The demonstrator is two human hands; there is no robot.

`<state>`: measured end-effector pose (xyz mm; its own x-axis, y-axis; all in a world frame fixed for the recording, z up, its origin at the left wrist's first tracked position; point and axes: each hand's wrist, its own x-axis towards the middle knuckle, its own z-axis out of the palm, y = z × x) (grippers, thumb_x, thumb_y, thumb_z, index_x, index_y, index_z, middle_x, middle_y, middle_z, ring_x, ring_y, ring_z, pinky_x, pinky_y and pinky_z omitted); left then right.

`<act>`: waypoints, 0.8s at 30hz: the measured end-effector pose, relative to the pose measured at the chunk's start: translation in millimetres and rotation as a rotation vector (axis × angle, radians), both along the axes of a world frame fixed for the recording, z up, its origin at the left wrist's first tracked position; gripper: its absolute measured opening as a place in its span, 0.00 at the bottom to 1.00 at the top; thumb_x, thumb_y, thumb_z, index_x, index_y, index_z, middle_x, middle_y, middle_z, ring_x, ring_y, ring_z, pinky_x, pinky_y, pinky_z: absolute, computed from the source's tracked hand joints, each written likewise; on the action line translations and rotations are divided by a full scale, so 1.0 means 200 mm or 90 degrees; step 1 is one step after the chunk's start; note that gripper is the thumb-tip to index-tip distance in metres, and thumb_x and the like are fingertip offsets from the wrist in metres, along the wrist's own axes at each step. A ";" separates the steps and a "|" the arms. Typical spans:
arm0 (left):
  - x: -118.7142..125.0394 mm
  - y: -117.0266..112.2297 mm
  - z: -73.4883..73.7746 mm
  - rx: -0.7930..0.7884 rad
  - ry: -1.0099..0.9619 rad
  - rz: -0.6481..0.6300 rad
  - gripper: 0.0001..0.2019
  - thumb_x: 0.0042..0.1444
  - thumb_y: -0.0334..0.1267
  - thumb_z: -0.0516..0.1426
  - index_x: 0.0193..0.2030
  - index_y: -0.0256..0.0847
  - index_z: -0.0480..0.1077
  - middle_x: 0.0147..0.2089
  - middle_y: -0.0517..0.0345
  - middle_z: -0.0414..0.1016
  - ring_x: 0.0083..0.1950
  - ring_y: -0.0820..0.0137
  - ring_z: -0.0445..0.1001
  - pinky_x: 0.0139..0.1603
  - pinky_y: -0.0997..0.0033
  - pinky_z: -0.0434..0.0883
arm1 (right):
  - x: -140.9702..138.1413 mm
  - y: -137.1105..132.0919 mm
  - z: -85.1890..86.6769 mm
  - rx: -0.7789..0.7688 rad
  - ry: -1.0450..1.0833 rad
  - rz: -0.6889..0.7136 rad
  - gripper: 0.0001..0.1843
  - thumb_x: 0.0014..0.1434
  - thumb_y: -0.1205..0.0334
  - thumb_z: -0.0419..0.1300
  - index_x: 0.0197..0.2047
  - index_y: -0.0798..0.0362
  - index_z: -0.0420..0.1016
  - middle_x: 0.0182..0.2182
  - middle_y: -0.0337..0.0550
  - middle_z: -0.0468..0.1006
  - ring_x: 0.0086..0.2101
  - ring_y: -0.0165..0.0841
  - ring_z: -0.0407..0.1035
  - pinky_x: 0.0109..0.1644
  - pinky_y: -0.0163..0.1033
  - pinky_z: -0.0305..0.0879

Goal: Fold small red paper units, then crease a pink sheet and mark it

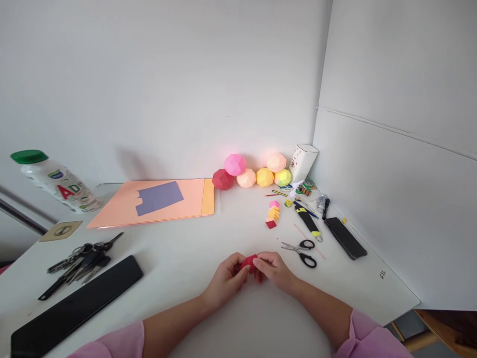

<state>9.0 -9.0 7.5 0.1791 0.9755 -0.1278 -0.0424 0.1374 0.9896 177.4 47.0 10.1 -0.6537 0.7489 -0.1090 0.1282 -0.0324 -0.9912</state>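
Note:
Both my hands meet just above the white table [194, 248], near its front edge. My left hand [225, 281] and my right hand [274, 271] pinch a small folded red paper piece [248, 262] between their fingertips, one at each end. Scissors [301, 251] with black handles lie just right of my right hand. A short row of small folded paper squares [273, 214] in pink, yellow and red lies behind my hands.
Several paper balls [250, 173] line the back wall beside a white box [303, 161]. Orange paper sheets [156, 201], a bottle [55, 181], keys [80, 261] and a long black bar [74, 308] lie left. A glue bottle [291, 195], a cutter [309, 223] and a phone [345, 237] lie right.

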 end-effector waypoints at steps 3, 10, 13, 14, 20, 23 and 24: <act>0.00 0.00 -0.01 -0.037 -0.003 0.029 0.17 0.53 0.54 0.56 0.30 0.40 0.62 0.23 0.65 0.66 0.23 0.76 0.62 0.24 0.75 0.59 | 0.00 0.00 0.00 0.026 -0.006 -0.025 0.18 0.59 0.49 0.56 0.28 0.56 0.69 0.19 0.36 0.68 0.21 0.26 0.62 0.25 0.33 0.59; 0.01 0.01 0.00 -0.073 -0.024 0.055 0.18 0.48 0.51 0.60 0.27 0.41 0.59 0.20 0.68 0.64 0.20 0.78 0.60 0.22 0.77 0.57 | -0.01 0.00 -0.03 0.053 -0.038 -0.024 0.16 0.57 0.51 0.58 0.28 0.56 0.67 0.19 0.35 0.67 0.20 0.26 0.61 0.25 0.33 0.57; 0.00 0.01 0.01 -0.050 -0.032 0.054 0.18 0.50 0.54 0.58 0.31 0.40 0.63 0.24 0.66 0.65 0.21 0.78 0.60 0.24 0.75 0.59 | -0.01 -0.01 -0.02 0.056 -0.034 -0.024 0.16 0.58 0.51 0.57 0.28 0.55 0.65 0.19 0.34 0.66 0.20 0.25 0.60 0.25 0.32 0.57; 0.00 0.01 0.01 -0.044 -0.031 0.040 0.18 0.51 0.54 0.58 0.32 0.39 0.64 0.24 0.66 0.65 0.21 0.78 0.60 0.24 0.75 0.59 | -0.01 -0.02 -0.01 0.057 -0.029 -0.026 0.16 0.58 0.50 0.57 0.28 0.55 0.65 0.19 0.35 0.66 0.20 0.25 0.60 0.25 0.32 0.57; -0.01 0.00 0.01 -0.056 -0.059 0.020 0.19 0.52 0.56 0.56 0.30 0.40 0.62 0.21 0.67 0.64 0.22 0.77 0.61 0.26 0.75 0.60 | -0.02 -0.03 0.02 0.115 -0.049 -0.016 0.16 0.58 0.52 0.55 0.25 0.55 0.65 0.19 0.35 0.65 0.20 0.26 0.60 0.25 0.33 0.56; -0.01 0.01 0.00 -0.062 -0.085 0.042 0.20 0.52 0.57 0.56 0.29 0.41 0.60 0.20 0.67 0.66 0.22 0.76 0.62 0.26 0.74 0.61 | -0.02 -0.02 0.01 0.217 -0.063 0.007 0.17 0.58 0.57 0.54 0.21 0.54 0.63 0.19 0.36 0.65 0.21 0.26 0.58 0.26 0.33 0.56; -0.01 0.01 0.00 -0.062 -0.092 0.044 0.20 0.52 0.57 0.56 0.29 0.41 0.60 0.20 0.67 0.66 0.21 0.76 0.62 0.26 0.74 0.61 | -0.01 -0.02 0.01 0.246 -0.062 0.013 0.16 0.58 0.58 0.54 0.20 0.54 0.63 0.20 0.36 0.65 0.22 0.26 0.57 0.27 0.34 0.56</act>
<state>7.6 -6.3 7.9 0.1355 0.9704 -0.2000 -0.1953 0.2241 0.9548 174.8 42.2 12.3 -0.6699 0.7334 0.1153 0.2194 0.3440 -0.9130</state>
